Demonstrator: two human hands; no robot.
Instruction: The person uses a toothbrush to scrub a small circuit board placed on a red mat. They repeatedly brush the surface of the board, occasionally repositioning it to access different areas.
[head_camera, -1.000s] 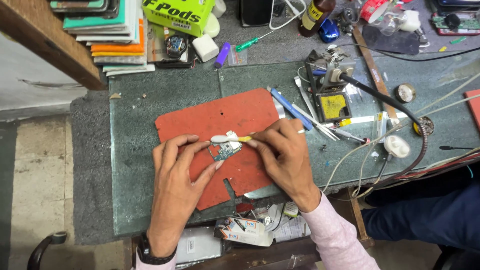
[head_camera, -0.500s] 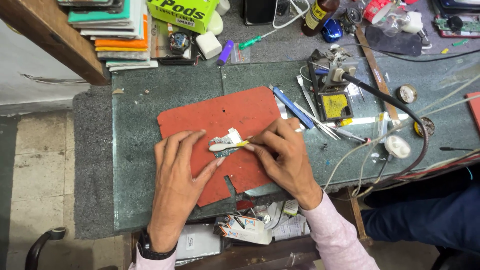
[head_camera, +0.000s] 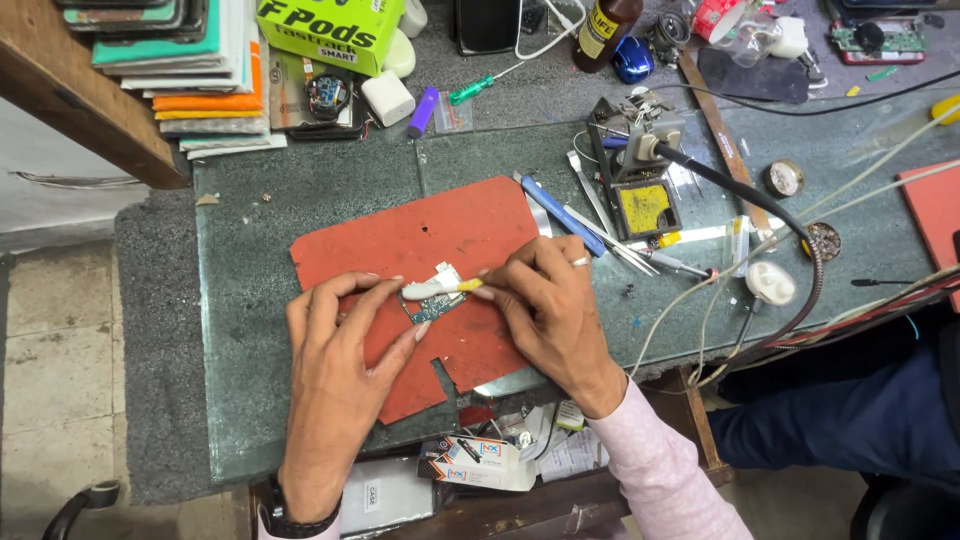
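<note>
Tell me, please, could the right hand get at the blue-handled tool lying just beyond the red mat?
Probably yes: the right hand is close to the blue-handled tool, with nothing between them, though its fingers grip a white and yellow tool it would need to put down first.

A rust-red mat (head_camera: 420, 240) is lying over the speckled grey-green desk (head_camera: 260, 200). The small circuit board (head_camera: 432, 306) on it is showing dark green, and the brush (head_camera: 440, 288) over it is showing a white head and yellow handle. A bright green box (head_camera: 330, 30) is sitting beside an orange and teal stack of cases (head_camera: 190, 70). The soldering stand's sponge (head_camera: 640, 207) is showing yellow, a pen (head_camera: 560, 215) blue, the sleeve (head_camera: 660, 460) pale pink.
</note>
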